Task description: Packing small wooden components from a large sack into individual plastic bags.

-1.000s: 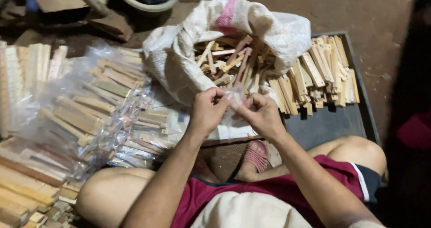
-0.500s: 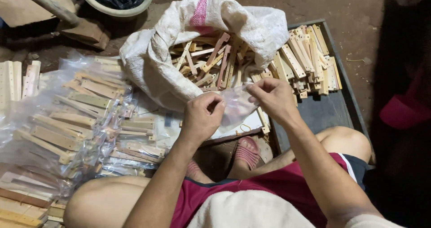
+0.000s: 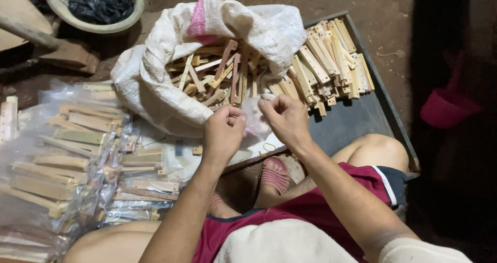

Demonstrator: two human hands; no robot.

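We pinch a small clear plastic bag (image 3: 253, 119) between left hand (image 3: 223, 133) and right hand (image 3: 284, 119), fingers closed on its edges, the sack of wooden strips (image 3: 217, 76) lying just beyond.

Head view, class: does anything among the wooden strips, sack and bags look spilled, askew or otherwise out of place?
Mostly ordinary clutter. The wooden strips lie crisscrossed and spill out of the slumped white sack, unlike the bagged strips laid fairly parallel. Both hands, left hand and right hand, pinch a clear plastic bag. Nothing looks broken.
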